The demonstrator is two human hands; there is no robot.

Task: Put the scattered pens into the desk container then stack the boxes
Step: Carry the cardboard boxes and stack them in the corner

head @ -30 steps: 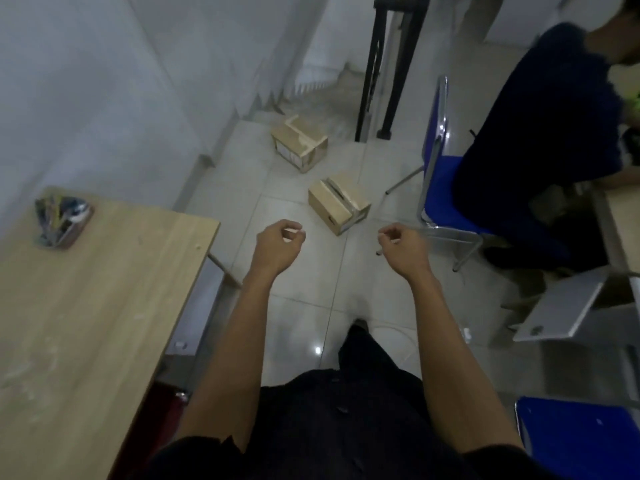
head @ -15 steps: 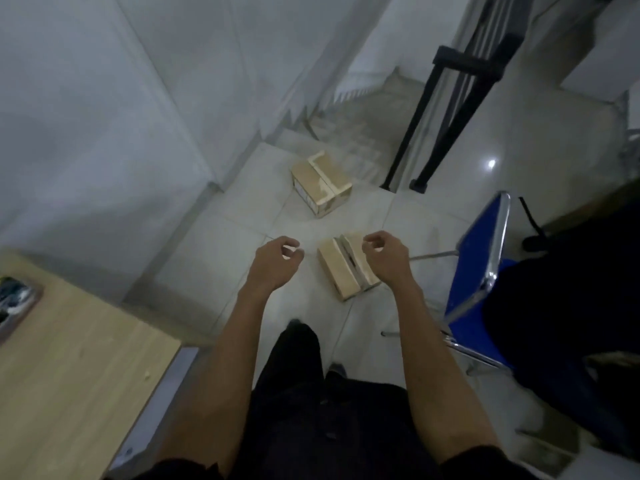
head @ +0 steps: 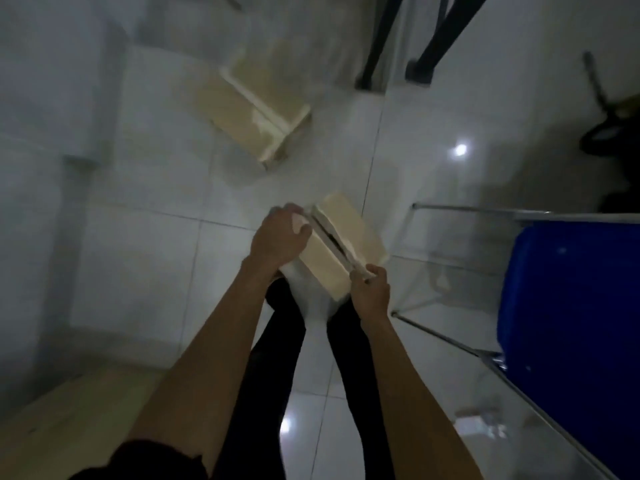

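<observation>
Pale tan oblong cardboard box (head: 349,226), with a dark seam running along its closed top flaps, lies low in front of the person over the glossy white tiled floor (head: 138,254). Motion blur hides whether its underside touches the tiles. The left hand (head: 278,237) grips the box's far left end, fingers curled over the upper edge and thumb laid on top beside the seam. The right hand (head: 370,292) grips the near end, fingers curled tightly round the corner where the flaps meet. The person's black trouser legs (head: 280,341) stand directly below the box. A second cardboard box of the same pale tan colour (head: 249,109), lying at an angle with a light strip across its top, sits well apart at the upper left, with only bare tiles between the two. Just beside the held box on the right stand the thin chrome legs (head: 446,336) of a blue plastic chair (head: 571,323), close to the right wrist. Two black metal railing posts (head: 377,46) stand on the floor beyond the far box. A dark, blurred object (head: 609,133) lies at the upper right. The corner of a light wooden desk (head: 69,427) shows at the lower left, well away from both boxes.
</observation>
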